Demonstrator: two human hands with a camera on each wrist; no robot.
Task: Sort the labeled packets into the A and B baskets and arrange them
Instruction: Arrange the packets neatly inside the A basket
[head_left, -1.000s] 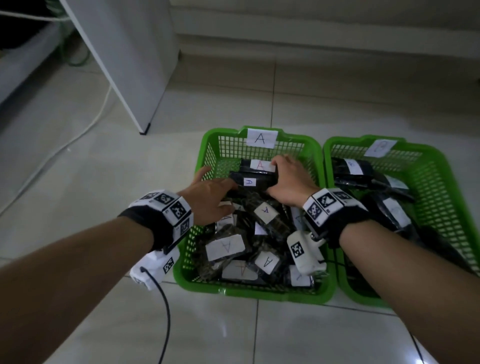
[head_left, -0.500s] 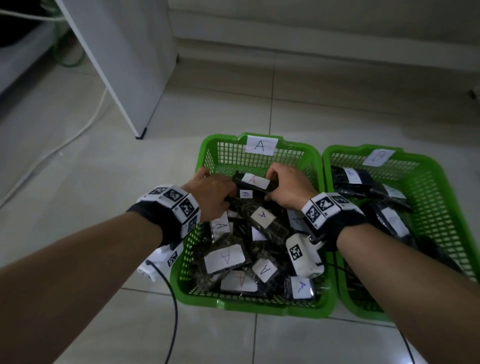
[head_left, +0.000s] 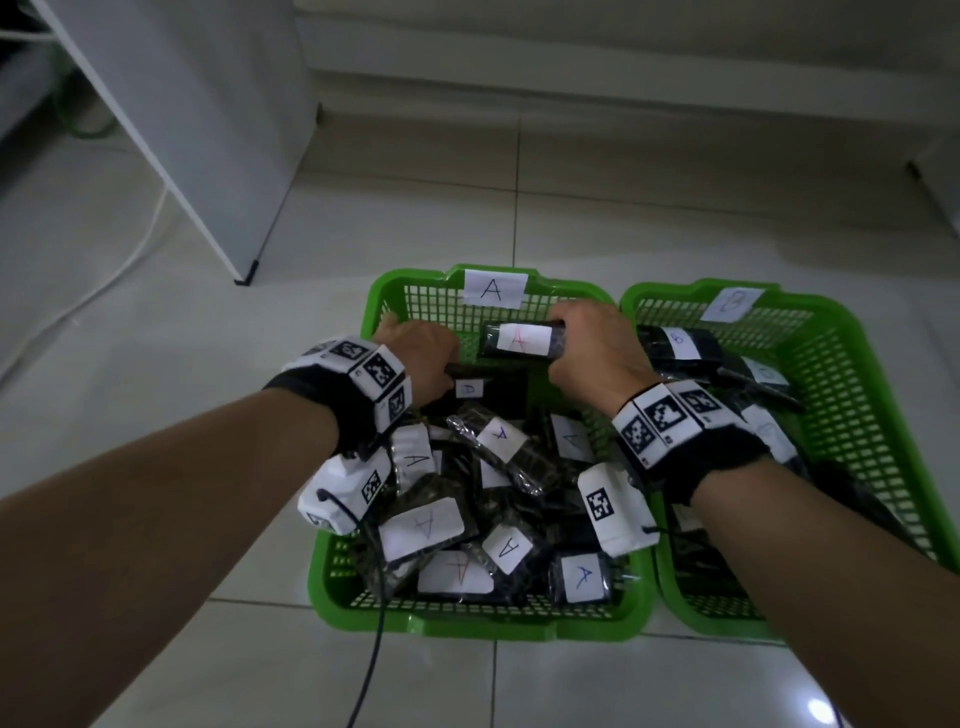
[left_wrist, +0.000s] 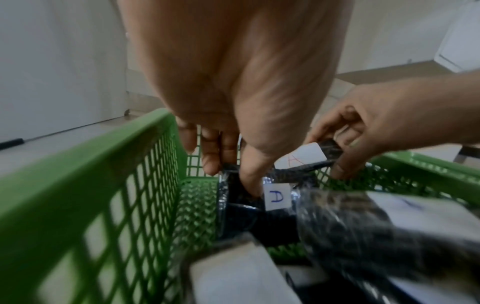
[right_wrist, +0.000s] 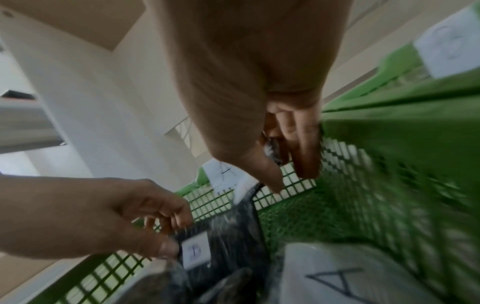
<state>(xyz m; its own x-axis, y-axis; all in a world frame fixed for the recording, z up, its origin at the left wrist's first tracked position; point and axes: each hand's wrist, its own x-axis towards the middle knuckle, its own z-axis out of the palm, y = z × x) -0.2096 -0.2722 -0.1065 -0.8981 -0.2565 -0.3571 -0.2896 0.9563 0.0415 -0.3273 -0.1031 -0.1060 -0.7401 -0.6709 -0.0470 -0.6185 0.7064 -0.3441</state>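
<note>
Lifted since before, red-A packet (head_left: 521, 340) pinched in my right hand (head_left: 597, 353) at twelve o'clock; my left hand (head_left: 421, 364) pinches blue-A packet (left_wrist: 259, 205), fingertips hidden from head view.

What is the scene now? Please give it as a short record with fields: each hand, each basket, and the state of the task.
left hand: grips a black packet with a blue A label in the A basket
right hand: holds up a black packet with a red A label at the far end
A basket: green, holds many loose A packets
B basket: green, beside it on the right, holds black packets
task state: arranging in A basket not yet finished
</note>
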